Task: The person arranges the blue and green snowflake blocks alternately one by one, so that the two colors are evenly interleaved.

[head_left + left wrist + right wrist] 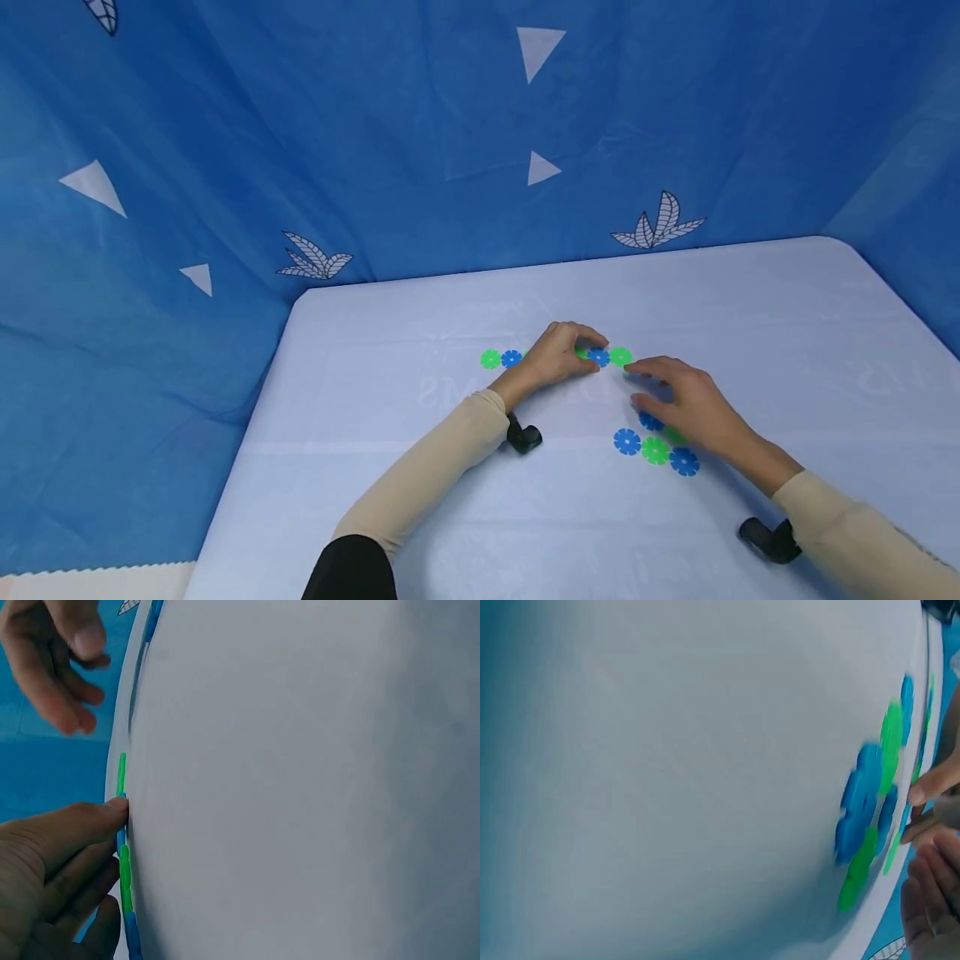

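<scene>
A row of flat notched snowflake discs, green and blue by turns, lies on the white table. Its left end shows a green disc (491, 359) and a blue disc (512, 358); my left hand (551, 354) covers the middle. Thumb and fingers of that hand pinch a blue snowflake disc (598, 357) near the right end, beside the end green disc (620, 357). Just right of the row, my right hand (693, 404) hovers with thumb and fingers parted, nothing between them. Under and before it lie loose discs, among them a blue one (627, 442) and a green one (656, 451).
Black wrist-camera mounts (523, 437) hang beneath both forearms, close to the tabletop. The white table (360, 350) has rounded far corners. A blue curtain (450, 125) with white triangles and leaf prints stands behind it and along both sides.
</scene>
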The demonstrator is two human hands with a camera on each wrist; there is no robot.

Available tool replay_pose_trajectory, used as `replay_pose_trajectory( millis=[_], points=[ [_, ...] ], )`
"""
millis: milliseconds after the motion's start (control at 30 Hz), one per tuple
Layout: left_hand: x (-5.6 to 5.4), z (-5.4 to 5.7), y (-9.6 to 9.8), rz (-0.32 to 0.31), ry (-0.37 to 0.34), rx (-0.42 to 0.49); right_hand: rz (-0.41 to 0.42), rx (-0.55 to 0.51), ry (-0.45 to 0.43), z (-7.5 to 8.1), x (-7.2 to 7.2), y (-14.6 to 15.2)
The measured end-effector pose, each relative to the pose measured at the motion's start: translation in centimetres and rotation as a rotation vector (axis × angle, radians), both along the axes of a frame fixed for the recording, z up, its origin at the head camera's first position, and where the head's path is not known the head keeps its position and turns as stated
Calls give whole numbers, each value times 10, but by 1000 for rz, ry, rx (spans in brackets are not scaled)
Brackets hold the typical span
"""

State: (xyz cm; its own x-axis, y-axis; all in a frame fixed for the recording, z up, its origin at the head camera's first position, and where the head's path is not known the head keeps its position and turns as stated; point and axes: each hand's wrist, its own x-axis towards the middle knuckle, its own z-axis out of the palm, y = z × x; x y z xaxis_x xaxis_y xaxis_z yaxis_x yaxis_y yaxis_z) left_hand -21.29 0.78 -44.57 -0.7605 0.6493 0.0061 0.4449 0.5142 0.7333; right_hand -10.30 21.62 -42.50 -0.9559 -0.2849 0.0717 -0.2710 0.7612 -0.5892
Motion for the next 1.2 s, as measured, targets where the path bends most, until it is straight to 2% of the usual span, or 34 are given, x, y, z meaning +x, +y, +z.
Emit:
replay_pose_trajectory(
  millis=[267, 400, 567, 700, 1000, 1200],
  points=[
    [-1, 2, 1, -19, 44, 12, 152, 42, 50, -7, 32, -4],
    [-1, 4, 5, -33, 43, 38, 178, 76, 63, -12, 40, -6],
    [0, 4, 12, -67, 19, 53, 182, 104, 87, -11, 43, -7],
    [0, 4, 18, -79, 23, 50, 201, 116, 142, -11, 45, -7],
    [1, 3, 23, -60, 50, 5, 245, 79, 219, -11, 47, -8],
    [2, 4, 26, -56, 63, -14, 282, 116, 236, -9, 45, -8]
  ],
)
